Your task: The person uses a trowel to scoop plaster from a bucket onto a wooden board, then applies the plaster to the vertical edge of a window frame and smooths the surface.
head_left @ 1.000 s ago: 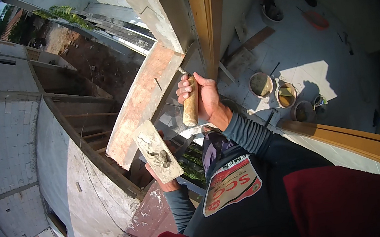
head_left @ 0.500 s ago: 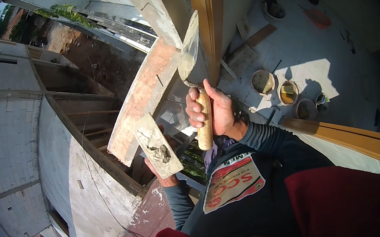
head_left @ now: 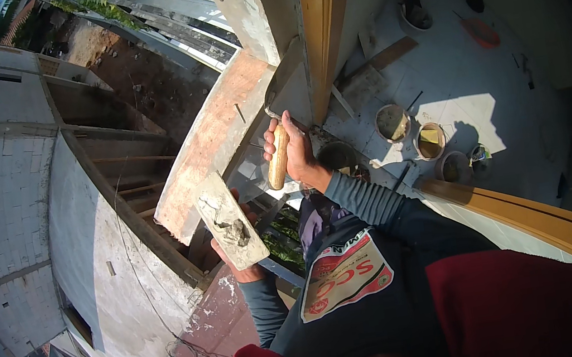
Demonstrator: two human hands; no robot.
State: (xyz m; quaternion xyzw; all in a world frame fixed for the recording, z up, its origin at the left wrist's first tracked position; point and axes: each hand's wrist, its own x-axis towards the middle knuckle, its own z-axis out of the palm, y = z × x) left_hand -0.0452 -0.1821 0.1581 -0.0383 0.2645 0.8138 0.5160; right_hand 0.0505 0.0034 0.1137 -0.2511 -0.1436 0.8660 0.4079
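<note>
Fingers of right hand (head_left: 301, 153) closed round trowel (head_left: 278, 161); blade (head_left: 276, 91), pale and raised half-second ago, now dark beside far right corner of ledge (head_left: 211, 134). Left hand (head_left: 245, 272) grips mortar board (head_left: 247, 254), mortar lump (head_left: 237, 234) still nearer its near edge.

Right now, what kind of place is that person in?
Probably a building site. The right hand grips a trowel, the left hand holds a small board with grey paste like mortar, and buckets stand on the pale floor.

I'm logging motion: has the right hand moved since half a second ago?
Yes: the right hand has moved left, away from the wooden post.
</note>
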